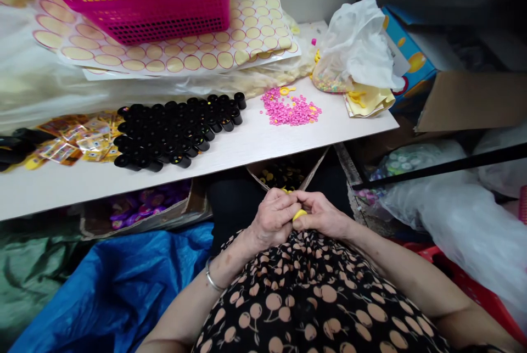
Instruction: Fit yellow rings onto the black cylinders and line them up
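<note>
Yellow piece; black caps; pink beads; magenta basket; blue sheet, maybe plastic.

left hand curled, fingers pinched | right hand curled, touching left | forearms converge at lap

The person wears a black garment printed with peach cherries and a silver bangle on the left wrist.

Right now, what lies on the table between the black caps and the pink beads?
In the head view, the table is bare between the black caps and the pink beads; the nearest thing is a yellow ring on the beads' far edge.
</note>
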### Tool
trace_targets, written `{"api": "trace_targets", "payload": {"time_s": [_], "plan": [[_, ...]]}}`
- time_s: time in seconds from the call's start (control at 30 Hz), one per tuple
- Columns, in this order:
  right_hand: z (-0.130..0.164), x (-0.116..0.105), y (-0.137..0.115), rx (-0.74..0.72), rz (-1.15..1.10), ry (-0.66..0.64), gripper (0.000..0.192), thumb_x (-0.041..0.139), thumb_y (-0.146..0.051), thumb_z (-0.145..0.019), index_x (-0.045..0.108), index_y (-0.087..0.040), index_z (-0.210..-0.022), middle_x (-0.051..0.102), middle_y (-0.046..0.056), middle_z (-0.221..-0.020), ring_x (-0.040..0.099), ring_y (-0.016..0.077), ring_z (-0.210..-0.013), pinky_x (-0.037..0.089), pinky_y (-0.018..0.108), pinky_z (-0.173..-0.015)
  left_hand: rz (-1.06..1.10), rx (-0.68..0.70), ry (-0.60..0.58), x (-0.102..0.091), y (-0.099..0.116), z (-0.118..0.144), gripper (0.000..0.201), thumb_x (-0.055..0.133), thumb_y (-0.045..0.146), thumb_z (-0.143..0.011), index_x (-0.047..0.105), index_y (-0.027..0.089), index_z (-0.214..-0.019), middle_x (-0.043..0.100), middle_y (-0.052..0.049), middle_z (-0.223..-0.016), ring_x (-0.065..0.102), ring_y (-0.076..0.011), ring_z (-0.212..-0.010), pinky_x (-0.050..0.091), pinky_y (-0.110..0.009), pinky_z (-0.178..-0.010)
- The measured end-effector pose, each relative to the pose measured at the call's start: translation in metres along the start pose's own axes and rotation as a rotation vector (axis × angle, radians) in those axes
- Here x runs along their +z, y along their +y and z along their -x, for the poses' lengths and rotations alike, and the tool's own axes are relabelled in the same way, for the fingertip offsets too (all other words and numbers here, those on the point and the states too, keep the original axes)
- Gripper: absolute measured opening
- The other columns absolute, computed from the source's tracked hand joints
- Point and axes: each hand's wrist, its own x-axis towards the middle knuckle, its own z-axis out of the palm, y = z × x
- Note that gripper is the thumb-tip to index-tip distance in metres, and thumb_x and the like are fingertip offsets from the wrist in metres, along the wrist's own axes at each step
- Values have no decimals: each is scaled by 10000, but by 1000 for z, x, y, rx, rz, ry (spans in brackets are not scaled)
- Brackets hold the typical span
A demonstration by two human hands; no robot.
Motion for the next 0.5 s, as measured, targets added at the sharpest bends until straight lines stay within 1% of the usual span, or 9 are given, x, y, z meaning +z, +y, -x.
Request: {"api": "trace_targets", "payload": {"time_s": [0.1,0.17,0.23,0.3,0.37,0.43,0.5], "plan": [[-6,3,6,-24,74,175,379,728,-295,-616,612,-129,-936,582,3,-799,509,117,-703,409,236,-636,61,-105,27,1,-4,-1,191,557,314,-806,656,169,-882,668,-73,-860,504,-159,-753,446,-321,-690],[-10,5,9,-38,106,244,376,737,-311,-602,619,-136,-913,586,0,-801,510,119,-704,415,244,-646,113,-182,67,-2,-6,-3,209,615,335,-766,661,170,-888,669,-72,-853,503,-163,-766,443,-321,-690],[-12,5,9,-46,65,222,413,750,-321,-586,612,-146,-934,588,4,-832,520,125,-735,424,250,-666,152,-233,103,-5,-5,-6,236,650,350,-735,666,168,-884,666,-74,-834,504,-167,-771,439,-329,-696],[-11,3,7,-69,-16,159,502,770,-325,-562,588,-159,-999,591,16,-891,533,138,-795,436,259,-702,177,-258,127,-9,-4,-8,256,685,365,-697,671,170,-863,657,-70,-803,500,-173,-774,436,-338,-702],[-8,0,6,-96,-62,127,612,799,-308,-524,553,-177,-1069,587,29,-949,538,149,-850,444,269,-737,193,-276,137,-12,-3,-9,278,726,361,-648,673,174,-848,645,-63,-784,496,-179,-786,437,-345,-711],[-5,-2,6,-100,-65,137,689,817,-270,-500,518,-202,-1117,572,36,-992,539,147,-861,457,271,-736,192,-291,140,-13,-3,-9,286,749,321,-624,670,180,-860,630,-55,-784,497,-180,-794,439,-351,-721],[-1,-2,4,-103,-40,180,682,809,-245,-521,499,-223,-1129,554,33,-990,539,137,-826,470,267,-702,179,-308,133,-12,-3,-7,274,741,251,-631,662,182,-884,608,-48,-803,508,-172,-789,446,-346,-718]]}}
